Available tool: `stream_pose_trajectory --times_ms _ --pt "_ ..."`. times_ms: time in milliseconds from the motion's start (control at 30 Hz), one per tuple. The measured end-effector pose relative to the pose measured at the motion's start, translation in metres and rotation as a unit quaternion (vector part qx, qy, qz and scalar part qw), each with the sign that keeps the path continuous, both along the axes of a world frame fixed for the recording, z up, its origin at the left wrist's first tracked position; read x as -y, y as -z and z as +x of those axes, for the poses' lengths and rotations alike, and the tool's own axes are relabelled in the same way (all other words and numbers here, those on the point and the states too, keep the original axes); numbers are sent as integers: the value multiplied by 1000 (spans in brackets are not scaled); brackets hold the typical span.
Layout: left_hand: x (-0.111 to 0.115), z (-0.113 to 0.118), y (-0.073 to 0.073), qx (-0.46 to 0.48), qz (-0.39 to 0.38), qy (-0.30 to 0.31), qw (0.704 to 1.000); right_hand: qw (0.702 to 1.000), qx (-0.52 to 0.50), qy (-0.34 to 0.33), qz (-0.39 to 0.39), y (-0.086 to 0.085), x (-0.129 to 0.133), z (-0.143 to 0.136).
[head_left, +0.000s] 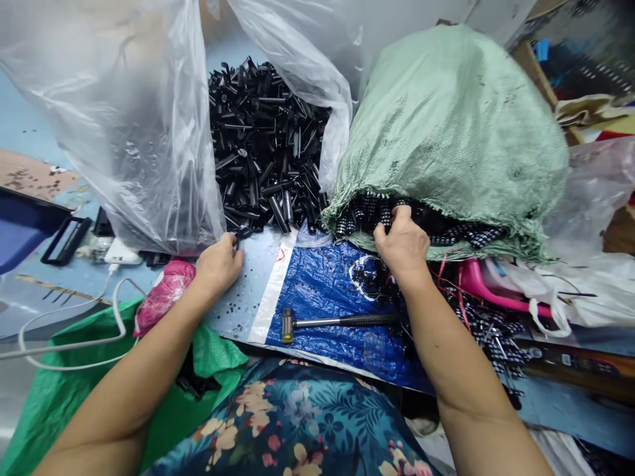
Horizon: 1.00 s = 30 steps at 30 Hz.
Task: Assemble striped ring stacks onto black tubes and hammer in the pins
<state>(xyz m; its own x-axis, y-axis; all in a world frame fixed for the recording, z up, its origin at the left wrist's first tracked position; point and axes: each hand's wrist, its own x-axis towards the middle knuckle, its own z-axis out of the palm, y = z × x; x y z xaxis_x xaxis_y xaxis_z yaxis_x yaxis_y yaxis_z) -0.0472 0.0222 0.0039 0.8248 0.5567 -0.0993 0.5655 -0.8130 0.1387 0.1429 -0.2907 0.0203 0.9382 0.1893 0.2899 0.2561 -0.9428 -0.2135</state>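
My left hand (220,263) is closed at the lower left edge of a pile of black plastic parts (270,142), with a small black piece between its fingertips. The pile spills from a clear plastic bag (149,132). On the right, my right hand (403,239) reaches to the mouth of a green woven sack (456,125). Its fingers are bent against black gridded pieces (367,210) inside, and what they hold is partly hidden. Between my forearms a hammer (337,322) lies on a blue plastic sheet (322,281).
A pink bundle (167,294) and a white cable (119,317) are near my left forearm, above a green bag (74,396). Right of my right forearm are a pink handle (489,291), metal-tipped black pieces (496,344) and white plastic bags (590,287).
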Motion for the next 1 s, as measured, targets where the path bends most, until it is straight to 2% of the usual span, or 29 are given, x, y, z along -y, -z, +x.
stream_pose_trajectory --times_ms 67,133,200,267,300,367,400,467,533,600,700,867,933,1000 --pt "-7 -8 2 59 -56 -7 997 999 -6 -7 39 0 7 -1" --pt "-12 -17 3 147 -175 -31 973 995 -21 -18 99 2 17 -3" --pt "-11 -24 1 238 -308 -73 918 983 -51 -32 174 7 28 -7" --pt "-3 -27 -3 304 -378 -109 868 956 -98 -54 273 12 38 -18" --pt "2 -28 -6 325 -394 -119 851 933 -123 -64 331 15 43 -25" --pt "15 -29 -13 345 -437 -122 822 870 -175 -82 454 20 50 -46" --pt "23 -28 -17 341 -478 -116 801 830 -205 -91 510 21 52 -58" --pt "37 -25 -23 306 -591 -98 740 741 -277 -103 603 21 51 -82" --pt "51 -20 -27 253 -693 -96 668 661 -352 -99 655 19 43 -101" --pt "66 -14 -27 208 -749 -117 618 619 -397 -74 674 16 31 -111" --pt "90 -8 -23 175 -765 -138 604 597 -421 -51 681 13 13 -116" --pt "123 -7 -19 164 -779 -74 600 592 -413 -65 689 7 -4 -120" --pt "132 -8 -19 166 -770 -48 614 583 -411 -66 698 6 -7 -125" --pt "140 -8 -20 174 -746 -24 642 559 -411 -56 718 5 -10 -130"
